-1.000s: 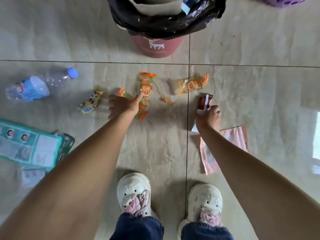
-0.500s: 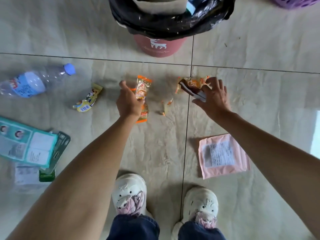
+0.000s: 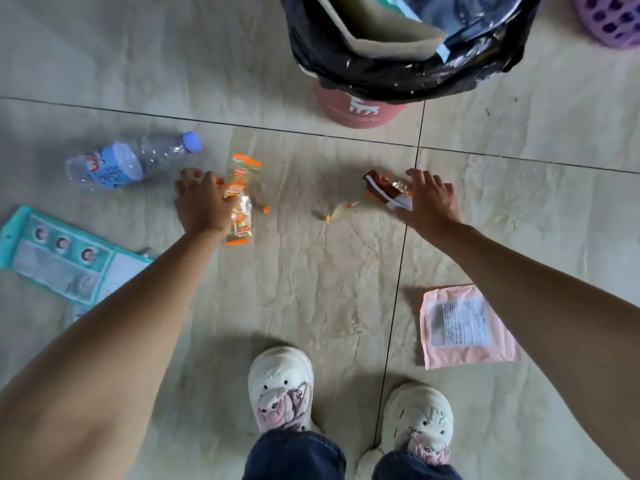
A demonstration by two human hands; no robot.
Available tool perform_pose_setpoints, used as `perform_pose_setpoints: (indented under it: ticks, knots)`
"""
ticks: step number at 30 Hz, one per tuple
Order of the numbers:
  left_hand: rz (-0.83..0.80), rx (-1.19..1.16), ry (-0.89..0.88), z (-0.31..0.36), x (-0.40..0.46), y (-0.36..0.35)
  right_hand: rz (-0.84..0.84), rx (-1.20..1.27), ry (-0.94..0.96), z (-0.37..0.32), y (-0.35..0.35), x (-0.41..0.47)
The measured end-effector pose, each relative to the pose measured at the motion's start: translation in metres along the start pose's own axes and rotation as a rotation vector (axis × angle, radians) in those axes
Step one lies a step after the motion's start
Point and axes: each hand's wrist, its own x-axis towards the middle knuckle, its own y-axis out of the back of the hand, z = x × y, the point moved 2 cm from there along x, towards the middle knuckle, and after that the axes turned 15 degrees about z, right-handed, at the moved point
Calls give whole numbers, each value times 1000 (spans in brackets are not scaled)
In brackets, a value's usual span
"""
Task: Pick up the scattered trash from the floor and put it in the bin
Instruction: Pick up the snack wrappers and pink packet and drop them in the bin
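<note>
Fingers (image 3: 221, 188) of the left hand (image 3: 202, 206) pinch a bunch of orange snack wrappers (image 3: 240, 199); the right hand (image 3: 427, 202) grips a brown wrapper (image 3: 379, 188), outer fingers splayed.

Gathering step, judging by this: 1 torn scrap (image 3: 337, 213) lies between the 2 hands, a plastic bottle (image 3: 128, 161) beyond the left fingers, a pink pouch (image 3: 464, 327) behind the right. The bin (image 3: 360, 109) stands ahead of the right fingers; next comes lifting both loads over its rim.
</note>
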Motion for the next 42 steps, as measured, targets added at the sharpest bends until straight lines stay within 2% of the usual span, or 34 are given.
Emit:
perform_pose_setpoints:
  ticks: [3, 5, 8, 10, 15, 19, 26, 29, 31, 35, 40, 42]
  knots:
    - [-104, 20, 120, -20, 1, -11, -14, 34, -102, 5, -7, -6]
    - [-118, -19, 179, -26, -7, -16, -60, 37, -186, 5, -11, -8]
    - [-77, -58, 139, -23, -33, -20, -156, -23, -148, -4, -10, -9]
    - [-66, -116, 148, -15, -52, -22, -146, 34, -160, -9, -6, -8]
    - [-137, -268, 251, 15, -84, -21, 20, 398, -480, -6, 9, -33]
    - [-245, -381, 221, 50, -107, -12, 46, 577, -701, 12, 19, -85]
    - [-424, -564, 179, 84, -151, -10, 186, 580, -1105, 91, 15, -192]
    - [-493, -558, 124, 88, -163, -18, 125, 536, -1264, 118, -2, -221]
    - [-491, -539, 111, 87, -168, -25, 61, 499, -1261, 127, -14, -224]
    - [-503, -527, 105, 87, -177, -35, 9, 183, -1109, 139, -27, -216]
    - [-538, -525, 89, 90, -193, -42, 70, 86, -1082, 147, -31, -213]
    - [-534, -504, 89, 92, -199, -41, 42, 94, -1077, 145, -32, -212]
